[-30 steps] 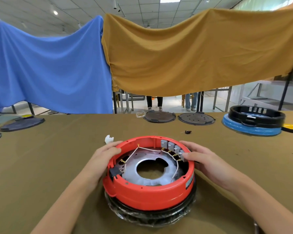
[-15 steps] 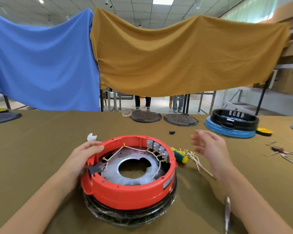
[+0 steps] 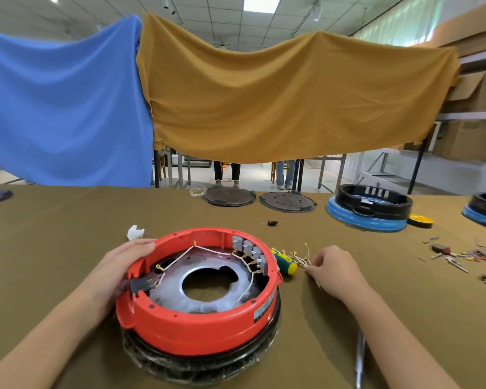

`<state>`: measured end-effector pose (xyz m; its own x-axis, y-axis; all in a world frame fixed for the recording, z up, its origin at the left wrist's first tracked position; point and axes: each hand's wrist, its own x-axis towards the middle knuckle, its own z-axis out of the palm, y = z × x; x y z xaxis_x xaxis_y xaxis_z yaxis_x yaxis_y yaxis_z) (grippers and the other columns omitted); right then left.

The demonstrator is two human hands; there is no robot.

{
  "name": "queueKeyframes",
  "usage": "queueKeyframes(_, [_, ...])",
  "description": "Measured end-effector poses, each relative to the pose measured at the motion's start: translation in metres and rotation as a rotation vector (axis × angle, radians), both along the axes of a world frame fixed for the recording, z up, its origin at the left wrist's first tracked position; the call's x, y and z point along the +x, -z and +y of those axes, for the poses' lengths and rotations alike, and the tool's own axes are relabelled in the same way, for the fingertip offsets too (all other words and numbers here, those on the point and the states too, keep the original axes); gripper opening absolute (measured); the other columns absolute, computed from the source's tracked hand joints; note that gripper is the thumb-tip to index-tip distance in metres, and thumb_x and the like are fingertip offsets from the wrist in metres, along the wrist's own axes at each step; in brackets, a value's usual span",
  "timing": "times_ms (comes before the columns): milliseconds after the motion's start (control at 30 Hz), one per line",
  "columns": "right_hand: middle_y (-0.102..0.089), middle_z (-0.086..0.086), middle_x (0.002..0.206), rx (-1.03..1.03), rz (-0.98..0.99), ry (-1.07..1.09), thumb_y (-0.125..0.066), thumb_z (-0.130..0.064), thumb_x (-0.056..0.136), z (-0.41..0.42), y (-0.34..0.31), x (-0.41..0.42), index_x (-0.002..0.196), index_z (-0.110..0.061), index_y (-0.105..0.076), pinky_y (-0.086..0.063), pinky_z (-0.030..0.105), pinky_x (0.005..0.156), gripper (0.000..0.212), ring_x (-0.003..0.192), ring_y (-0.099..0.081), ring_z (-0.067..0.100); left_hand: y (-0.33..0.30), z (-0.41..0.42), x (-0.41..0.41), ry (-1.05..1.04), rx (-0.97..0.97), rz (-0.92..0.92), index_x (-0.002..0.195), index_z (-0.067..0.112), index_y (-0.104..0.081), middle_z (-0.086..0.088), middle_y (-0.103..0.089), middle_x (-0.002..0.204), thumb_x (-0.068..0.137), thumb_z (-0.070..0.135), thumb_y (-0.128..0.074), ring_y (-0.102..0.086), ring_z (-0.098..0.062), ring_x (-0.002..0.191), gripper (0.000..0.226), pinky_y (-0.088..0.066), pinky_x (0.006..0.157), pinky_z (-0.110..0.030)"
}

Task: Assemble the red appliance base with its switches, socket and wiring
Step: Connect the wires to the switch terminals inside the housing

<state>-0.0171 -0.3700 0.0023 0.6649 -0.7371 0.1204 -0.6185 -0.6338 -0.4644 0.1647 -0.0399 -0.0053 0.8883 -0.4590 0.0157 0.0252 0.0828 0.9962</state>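
The red base (image 3: 197,299) sits open side up on a black ring near the counter's (image 3: 54,242) front edge. Inside we see 4 grey switches (image 3: 250,252), a black socket (image 3: 141,284) and white wiring (image 3: 208,249). Our left hand (image 3: 118,273) holds its left rim, grip curled around it. Our right hand (image 3: 335,269) pinches loose wires (image 3: 299,256) just beside a green screwdriver (image 3: 284,262).
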Motion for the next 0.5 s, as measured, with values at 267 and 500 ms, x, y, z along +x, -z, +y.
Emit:
queueKeyframes(267, [-0.067,0.007,0.081,0.023,-0.042,0.009,-0.056,-0.029,0.098,-0.0015,-0.0023,-0.0007,0.086,-0.010,-0.065,-0.054,0.038,0.076,0.024,0.080,-0.063,0.025,0.0043,-0.0043,-0.0003,-0.018,-0.010,-0.032,0.105,0.024,-0.076,-0.013,-0.075,0.102,0.088,0.027,-0.065,-0.072,-0.027,0.077,0.020,-0.055,0.086,-0.044])
queueKeyframes(500, [-0.065,0.004,0.085,0.164,-0.284,-0.071,-0.049,-0.026,0.103,0.0067,-0.0100,-0.0033,0.097,-0.013,-0.060,-0.053,0.035,0.072,0.018,0.077,-0.060,0.019,0.0048,-0.0065,0.0039,-0.044,-0.020,-0.026,0.100,0.023,-0.077,-0.015,-0.075,0.102,0.087,0.024,-0.067,-0.072,-0.031,0.083,0.017,-0.052,0.094,-0.049])
